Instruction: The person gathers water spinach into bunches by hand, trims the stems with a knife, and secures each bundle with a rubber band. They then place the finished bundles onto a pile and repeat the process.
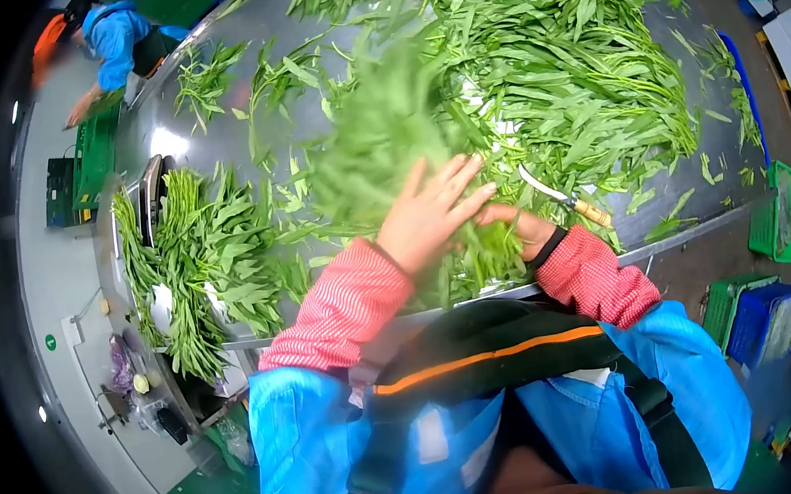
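My left hand lies over a bunch of leafy greens that look like water spinach, its fingers stretched out and slightly apart. The leafy end of this bunch is smeared by motion. Close on the right, my right hand curls its fingers round the stem end of the bunch, near the table's front edge; its fingertips are partly hidden. Just beyond that hand lies a curved knife with a wooden handle, its blade towards the greens.
A large heap of greens covers the right of the metal table. Trimmed bundles lie at left beside what looks like a scale. Another person stands far left near a green crate. More crates stand on the right.
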Tool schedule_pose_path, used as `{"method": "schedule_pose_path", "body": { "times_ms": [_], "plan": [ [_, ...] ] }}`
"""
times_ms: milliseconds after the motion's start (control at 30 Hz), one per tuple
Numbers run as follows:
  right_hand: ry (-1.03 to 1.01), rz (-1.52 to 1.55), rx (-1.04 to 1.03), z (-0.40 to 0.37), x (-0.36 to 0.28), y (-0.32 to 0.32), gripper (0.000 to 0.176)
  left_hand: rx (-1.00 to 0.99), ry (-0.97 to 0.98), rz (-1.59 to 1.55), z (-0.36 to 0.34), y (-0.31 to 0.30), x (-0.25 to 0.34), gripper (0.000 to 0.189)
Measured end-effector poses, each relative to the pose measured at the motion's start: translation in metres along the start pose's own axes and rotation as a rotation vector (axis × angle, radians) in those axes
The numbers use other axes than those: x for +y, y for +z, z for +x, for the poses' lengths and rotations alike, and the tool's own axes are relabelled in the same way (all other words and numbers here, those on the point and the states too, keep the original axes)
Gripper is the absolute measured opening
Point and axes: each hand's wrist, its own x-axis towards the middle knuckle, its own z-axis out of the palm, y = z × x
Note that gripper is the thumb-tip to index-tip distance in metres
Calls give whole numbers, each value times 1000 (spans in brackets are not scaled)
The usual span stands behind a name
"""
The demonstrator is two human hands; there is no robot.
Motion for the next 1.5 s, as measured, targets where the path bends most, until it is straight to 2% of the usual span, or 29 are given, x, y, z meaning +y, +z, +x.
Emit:
{"method": "schedule_pose_path", "body": {
  "times_ms": [67, 133, 167, 200, 267, 300, 333, 367, 400, 433, 467, 500, 567, 667, 800, 833, 867, 933, 1033, 1067, 1133, 1167, 1233, 1300, 1367, 1467, 1500],
  "plan": [
    [12, -107, -88, -8, -8, 23, 36, -38, 128, 71, 5, -1, -5, 84],
    [22, -202, -185, -5, -12, 29, 38, -196, 21, -5, -3, 7, -8, 83],
    [-227, -407, -194, -1, -8, 18, 39, -273, -37, -40, -10, 15, -12, 82],
    [-479, -611, -199, 5, -2, -2, 40, -82, 6, -13, -20, 33, -20, 76],
    [-373, -923, 220, 9, -17, -3, 48, -158, -229, -53, -23, 25, -24, 71],
    [-120, -885, 539, -15, -32, 16, 52, -194, -348, -72, -26, 20, -28, 68],
    [-466, -1182, 762, -26, -27, -1, 48, -160, -428, -118, -32, 26, -44, 65],
    [-593, -1358, 882, -52, -32, 11, 39, -126, -515, -167, -37, 33, -59, 63],
    [-630, -1501, 947, -70, -34, 14, 34, -181, -737, -173, -20, 8, -49, 62],
    [-625, -1723, 1051, -81, -32, 6, 29, -171, -780, -226, -14, 8, -53, 64],
    [-723, -1979, 1095, -89, -27, -10, 23, -176, -816, -248, -11, 23, -62, 65],
    [-599, -2087, 1117, -95, -22, -20, 18, -176, -850, -271, -9, 46, -72, 67],
    [-484, -2229, 1168, -100, -8, -46, 18, -222, -955, -349, -4, 80, -86, 68],
    [-513, -2275, 1156, -98, -6, -67, 21, -259, -1038, -388, 3, 90, -87, 69],
    [-547, -2252, 991, -96, -10, -70, 18, -267, -1068, -419, 2, 93, -88, 68],
    [-521, -2123, 987, -96, -13, -65, 17, -265, -1064, -438, 2, 93, -89, 68],
    [-495, -1994, 978, -94, -15, -59, 16, -220, -1046, -403, 2, 94, -86, 52],
    [-484, -1652, 925, -93, -20, -26, 21, -245, -1048, -404, 1, 96, -90, 48],
    [-689, -1307, 638, -61, -20, 9, 26, -286, -1076, -427, 4, 89, -86, 46],
    [-647, -1272, 612, -43, -15, 12, 28, -285, -1074, -433, 3, 90, -88, 47],
    [-717, -1409, 591, -8, -7, 20, 29, -281, -1079, -442, 2, 95, -92, 54],
    [-829, -1577, 590, 8, -4, 27, 28, -281, -1087, -445, 0, 101, -96, 61],
    [-830, -1799, 704, 31, -6, 43, 19, -288, -1096, -446, -3, 109, -101, 74],
    [-478, -1993, 753, 63, -12, 23, 13, -269, -1094, -415, -5, 112, -100, 73],
    [-393, -2015, 846, 92, -9, 4, 10, -271, -1100, -373, -3, 115, -97, 72],
    [-332, -2009, 882, 122, -9, -3, 14, -218, -1146, -322, 0, 109, -84, 55],
    [-340, -2009, 889, 122, -9, -2, 15, -226, -1136, -330, -2, 112, -83, 60]
  ]
}}
